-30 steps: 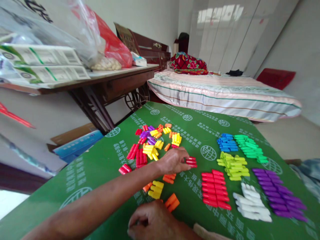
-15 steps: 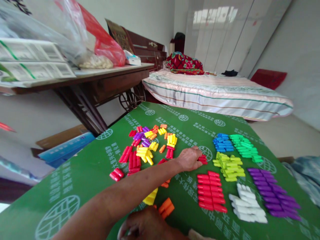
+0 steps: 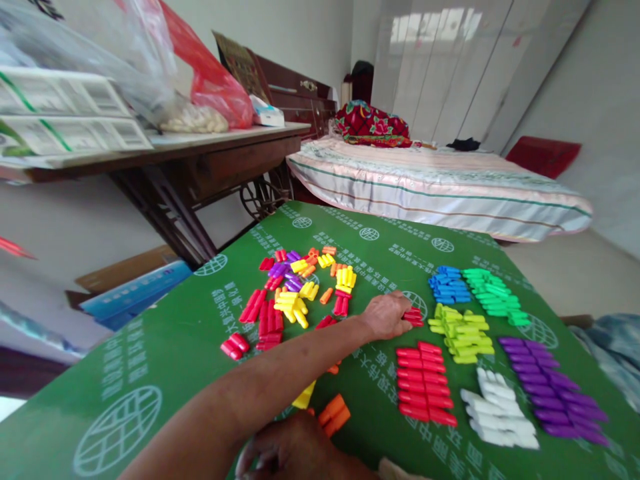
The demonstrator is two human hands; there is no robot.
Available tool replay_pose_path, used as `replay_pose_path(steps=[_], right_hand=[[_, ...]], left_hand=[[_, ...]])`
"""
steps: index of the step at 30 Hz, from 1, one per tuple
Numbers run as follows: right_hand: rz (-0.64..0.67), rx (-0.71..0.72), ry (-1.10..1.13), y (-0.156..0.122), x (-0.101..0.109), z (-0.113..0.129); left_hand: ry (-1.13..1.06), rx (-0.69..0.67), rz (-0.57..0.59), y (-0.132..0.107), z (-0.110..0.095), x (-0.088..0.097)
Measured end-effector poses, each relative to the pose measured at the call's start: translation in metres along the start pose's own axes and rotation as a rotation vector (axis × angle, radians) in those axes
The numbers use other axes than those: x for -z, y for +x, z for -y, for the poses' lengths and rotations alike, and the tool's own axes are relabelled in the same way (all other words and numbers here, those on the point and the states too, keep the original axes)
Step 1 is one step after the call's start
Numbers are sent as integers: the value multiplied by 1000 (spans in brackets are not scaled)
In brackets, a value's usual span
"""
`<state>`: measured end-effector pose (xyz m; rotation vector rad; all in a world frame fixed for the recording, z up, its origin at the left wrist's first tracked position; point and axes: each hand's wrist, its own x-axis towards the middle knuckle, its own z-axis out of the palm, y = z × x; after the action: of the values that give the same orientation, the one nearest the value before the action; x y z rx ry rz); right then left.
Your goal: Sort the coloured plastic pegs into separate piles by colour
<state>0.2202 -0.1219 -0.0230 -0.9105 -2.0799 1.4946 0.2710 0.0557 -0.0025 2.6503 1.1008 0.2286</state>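
My left hand (image 3: 386, 316) reaches across the green table (image 3: 185, 347), its fingers closed at a small row of red tapered plastic tubes (image 3: 414, 317) that lie on the surface. At the bottom edge my right hand (image 3: 300, 450) is curled, and what its fingers hold, if anything, is hidden. Orange tubes (image 3: 334, 415) lie just beyond it, beside yellow ones (image 3: 305, 396) partly covered by my left forearm. Right of my left hand are sorted groups: red (image 3: 426, 383), lime (image 3: 461, 333), blue (image 3: 449, 285), green (image 3: 495, 297), white (image 3: 500, 410) and purple (image 3: 553, 390).
A mixed pile of red, purple, orange and yellow tubes (image 3: 291, 307) spreads left of centre. A wooden desk (image 3: 240, 150) with bags and boxes stands at the left. Behind the table is a bed (image 3: 440, 183).
The view has shifted slightly. My left hand stays at the red tubes with hardly any movement, and my right hand remains curled at the bottom edge.
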Motion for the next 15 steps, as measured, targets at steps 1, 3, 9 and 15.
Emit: replay_pose_path(steps=[1, 3, 9, 15], right_hand=[[0, 7, 1, 0, 1, 2], [4, 12, 4, -2, 5, 6], [35, -20, 13, -5, 14, 17], [7, 25, -24, -4, 14, 18]], left_hand=[[-1, -1, 1, 0, 0, 0], [-3, -2, 2, 2, 0, -1], [-3, 8, -2, 4, 0, -1], [12, 57, 0, 5, -3, 2]])
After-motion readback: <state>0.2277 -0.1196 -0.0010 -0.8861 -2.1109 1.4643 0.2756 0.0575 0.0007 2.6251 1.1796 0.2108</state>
